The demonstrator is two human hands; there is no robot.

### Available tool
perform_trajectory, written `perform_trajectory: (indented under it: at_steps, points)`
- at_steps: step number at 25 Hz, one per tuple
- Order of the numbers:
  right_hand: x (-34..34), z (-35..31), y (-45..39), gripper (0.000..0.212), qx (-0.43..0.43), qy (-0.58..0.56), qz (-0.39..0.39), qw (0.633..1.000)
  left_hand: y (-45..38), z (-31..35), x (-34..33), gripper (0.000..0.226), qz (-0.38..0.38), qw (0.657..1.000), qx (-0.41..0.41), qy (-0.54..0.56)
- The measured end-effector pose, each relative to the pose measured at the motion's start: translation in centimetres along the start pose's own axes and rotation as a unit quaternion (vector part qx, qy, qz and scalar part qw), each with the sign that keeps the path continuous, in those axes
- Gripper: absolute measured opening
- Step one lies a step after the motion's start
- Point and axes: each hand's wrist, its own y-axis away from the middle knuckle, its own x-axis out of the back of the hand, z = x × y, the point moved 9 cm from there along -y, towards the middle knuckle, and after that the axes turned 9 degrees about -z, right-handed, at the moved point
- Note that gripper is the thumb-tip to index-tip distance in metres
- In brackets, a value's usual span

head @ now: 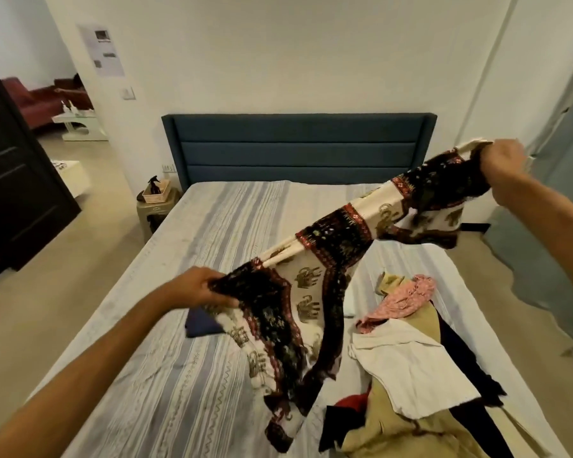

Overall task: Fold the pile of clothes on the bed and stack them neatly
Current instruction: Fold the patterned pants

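A long patterned cloth (338, 239), black, cream and red with elephant prints, hangs stretched in the air above the bed. My left hand (196, 287) grips its near end low over the mattress, and my right hand (501, 161) grips the far end, raised at the upper right. Loose ends dangle below both hands. An unfolded pile of clothes (407, 368) lies on the bed's right side: white, tan, pink, dark and red pieces. A folded dark blue garment (201, 323) lies flat on the striped bedsheet (166, 375), partly hidden behind the cloth.
The blue headboard (298, 147) stands against the far wall. A small stool with a basket and spray bottle (156, 193) sits left of the bed. A dark door (17, 193) is open at left. A grey-blue curtain (563, 200) hangs at right.
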Motion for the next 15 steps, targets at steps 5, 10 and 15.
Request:
perform_trajectory:
  at_steps: [5,10,15]
  points:
    - [-10.3,5.0,4.4,0.125,-0.024,0.448,-0.389,0.805,-1.1,7.1,6.1,0.006,0.058,0.992,-0.040,-0.101]
    - [-22.9,-8.2,20.0,0.079,0.251,0.146,-0.529,0.797,-4.5,19.1,5.4,0.029,0.054,0.985,-0.144,-0.082]
    - [-24.2,-9.4,20.7,0.025,0.232,-0.029,-0.523,0.819,-2.8,18.6,7.7,0.054,0.075,0.969,-0.178,0.154]
